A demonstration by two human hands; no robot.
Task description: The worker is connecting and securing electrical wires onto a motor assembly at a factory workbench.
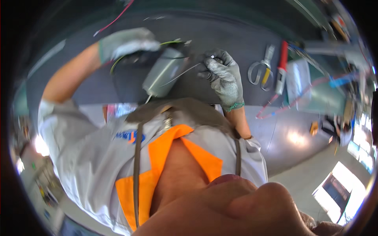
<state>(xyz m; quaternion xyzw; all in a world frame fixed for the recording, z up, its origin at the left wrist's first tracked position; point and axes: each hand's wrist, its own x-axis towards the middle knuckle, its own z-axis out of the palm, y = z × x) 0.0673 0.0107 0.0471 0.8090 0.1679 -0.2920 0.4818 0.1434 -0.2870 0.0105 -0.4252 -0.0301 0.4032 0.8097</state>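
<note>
A silver-grey metal cylinder (165, 72) lies tilted on the dark table between my hands, with a black wire and a white lead at its ends. My right hand (225, 76), in a grey glove, is closed at the right of the cylinder. Its fingers pinch a thin pale strip (181, 74) that looks like a cable tie and passes in front of the cylinder. My left hand (132, 42), gloved too, is at the upper left of the cylinder, smeared by motion, its fingers unclear. Beside it runs a green-yellow wire (170, 42); whether the hand grips it is hidden.
Right of my right hand lie scissors (262, 72) with grey loops and a red-handled tool (283, 59). Beyond them are a clear plastic bag (298, 80) and a pink-red wire (269, 106). Another red wire (115, 20) lies at the far left of the dark tabletop (240, 37).
</note>
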